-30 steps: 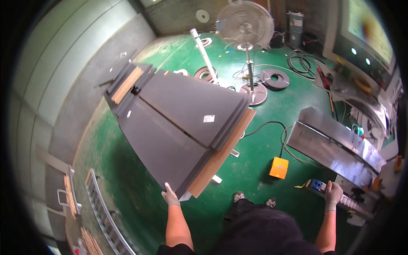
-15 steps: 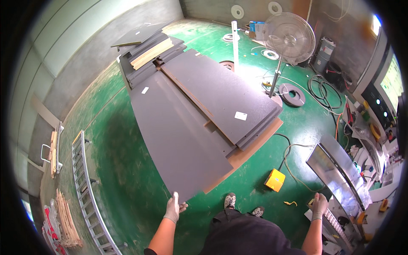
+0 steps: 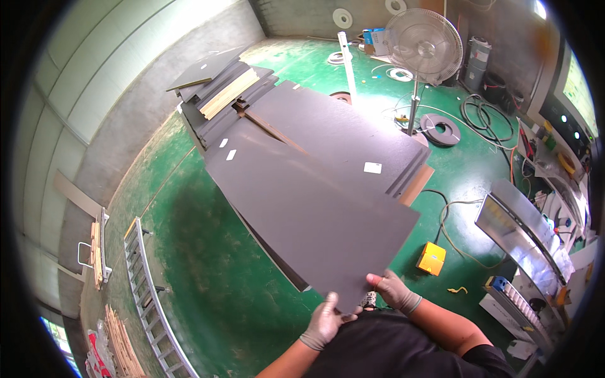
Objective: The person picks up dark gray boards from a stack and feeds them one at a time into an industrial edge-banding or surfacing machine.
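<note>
Grips [image 3: 326,322] [image 3: 394,293] on pnl [image 3: 321,220]; bkt [image 3: 494,88] contents unclear.

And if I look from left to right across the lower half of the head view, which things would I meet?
Silver ladder-shaped frame → left hand → right hand → yellow box → thin yellow scrap → shiny metal plate.

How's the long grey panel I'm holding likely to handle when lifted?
The long grey panel seems fairly stiff, showing little obvious sag. It's likely awkward: left hand and right hand grip only its near end. Its smooth face may slide over the stacked panels.
</note>
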`<move>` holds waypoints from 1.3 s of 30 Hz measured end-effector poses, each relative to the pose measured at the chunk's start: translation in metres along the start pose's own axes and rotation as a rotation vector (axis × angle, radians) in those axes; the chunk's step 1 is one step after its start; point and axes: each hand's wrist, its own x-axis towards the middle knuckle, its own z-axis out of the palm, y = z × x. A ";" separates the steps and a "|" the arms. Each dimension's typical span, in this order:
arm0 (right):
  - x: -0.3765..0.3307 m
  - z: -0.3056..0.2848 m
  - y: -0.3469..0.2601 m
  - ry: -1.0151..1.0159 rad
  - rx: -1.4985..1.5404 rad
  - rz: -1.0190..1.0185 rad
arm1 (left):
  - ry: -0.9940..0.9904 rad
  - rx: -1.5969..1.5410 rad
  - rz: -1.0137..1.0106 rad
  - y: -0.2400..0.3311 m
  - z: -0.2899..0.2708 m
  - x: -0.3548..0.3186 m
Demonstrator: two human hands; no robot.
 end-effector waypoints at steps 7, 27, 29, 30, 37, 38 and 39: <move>-0.088 -0.015 -0.051 0.319 0.304 -0.130 | -0.097 -0.349 0.117 0.022 0.009 0.033; -0.291 -0.170 0.052 1.503 -0.556 0.059 | -0.129 -0.375 0.114 0.031 -0.016 0.108; -0.313 -0.181 0.064 1.550 -0.566 0.123 | -0.129 -0.374 0.002 0.023 0.005 0.119; -0.320 -0.185 0.072 1.575 -0.560 0.136 | -0.132 -0.340 -0.014 0.025 0.014 0.126; -0.373 -0.200 0.116 1.630 -0.363 0.229 | -0.099 -0.248 -0.078 -0.001 0.051 0.167; -0.381 -0.203 0.119 1.632 -0.317 0.228 | -0.161 -0.231 -0.082 -0.006 0.051 0.175; -0.389 -0.206 0.128 1.637 -0.316 0.232 | -0.147 -0.150 -0.122 -0.008 0.046 0.189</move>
